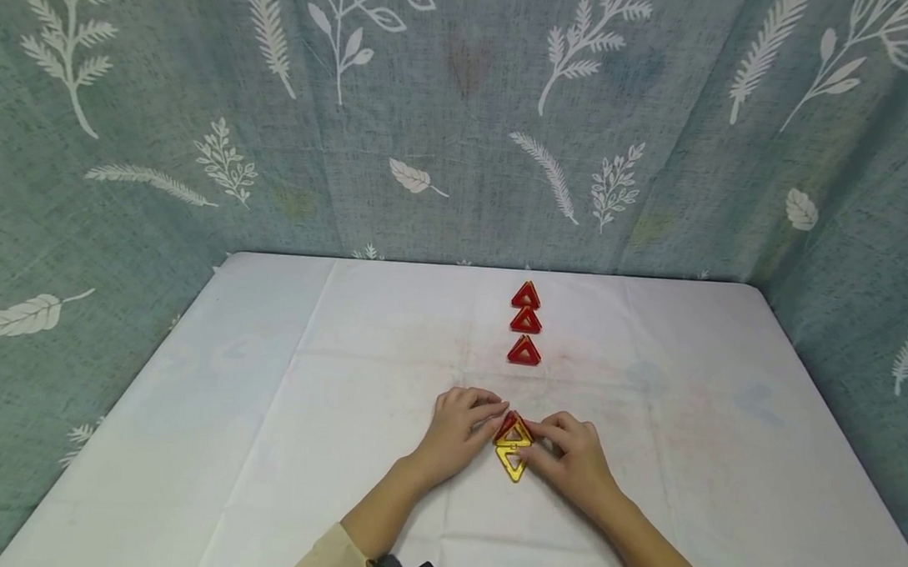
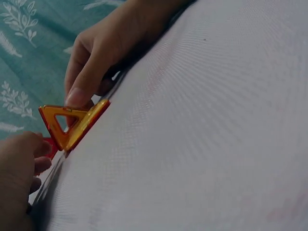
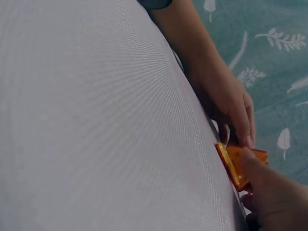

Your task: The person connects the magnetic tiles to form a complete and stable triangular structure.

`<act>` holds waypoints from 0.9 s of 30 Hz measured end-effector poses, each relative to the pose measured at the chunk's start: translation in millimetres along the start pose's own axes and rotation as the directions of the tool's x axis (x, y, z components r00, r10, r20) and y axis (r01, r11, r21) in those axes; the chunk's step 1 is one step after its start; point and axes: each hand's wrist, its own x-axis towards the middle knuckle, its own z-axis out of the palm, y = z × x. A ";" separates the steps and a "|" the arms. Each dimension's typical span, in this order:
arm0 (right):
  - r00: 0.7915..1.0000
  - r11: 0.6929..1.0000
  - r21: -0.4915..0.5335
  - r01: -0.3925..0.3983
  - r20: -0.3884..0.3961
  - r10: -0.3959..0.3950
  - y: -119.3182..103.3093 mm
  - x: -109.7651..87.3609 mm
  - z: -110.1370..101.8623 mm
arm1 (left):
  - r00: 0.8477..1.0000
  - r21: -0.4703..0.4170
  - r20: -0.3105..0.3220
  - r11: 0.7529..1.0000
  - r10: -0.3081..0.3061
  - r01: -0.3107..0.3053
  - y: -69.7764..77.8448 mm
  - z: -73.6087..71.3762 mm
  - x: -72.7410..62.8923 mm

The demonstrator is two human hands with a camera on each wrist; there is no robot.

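Two yellow triangular magnetic tiles meet edge to edge in front of me: the upper yellow tile [image 1: 522,437] stands tilted against red triangular tiles [image 1: 511,419], and the lower yellow tile [image 1: 506,453] lies on the cloth, pointing toward me. My left hand [image 1: 460,425] holds the red side from the left, fingertips at its edge. From the right, my right hand [image 1: 574,456] pinches the group, its thumb at the seam between the yellow tiles. In the right wrist view, that thumb [image 3: 260,171] overlaps the orange-looking tile [image 3: 235,156]. The back of the group is partly hidden by fingers.
Farther back, three small red triangular pyramids stand in a column: a near one [image 1: 524,350], a middle one [image 1: 525,320] and a far one [image 1: 526,295]. A white cloth [image 1: 328,446] covers the table. Leaf-patterned green curtain [image 1: 459,133] encloses the back and sides.
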 end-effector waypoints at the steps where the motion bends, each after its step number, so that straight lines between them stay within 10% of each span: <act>1: 1.000 1.000 -0.003 0.008 0.013 -0.008 0.7 -0.4 -0.2 | 1.000 0.018 0.030 1.000 -0.003 0.002 -0.4 -0.7 0.1; 9: 0.978 0.990 -0.131 0.054 0.208 -0.026 -0.7 -2.1 -6.6 | 0.976 0.028 0.218 1.000 -0.009 0.003 -7.4 -7.7 -0.9; 27: 0.929 0.996 0.071 -0.055 0.369 0.025 7.5 2.9 -23.7 | 0.979 -0.104 0.187 0.992 0.086 -0.068 -11.0 -16.1 -1.5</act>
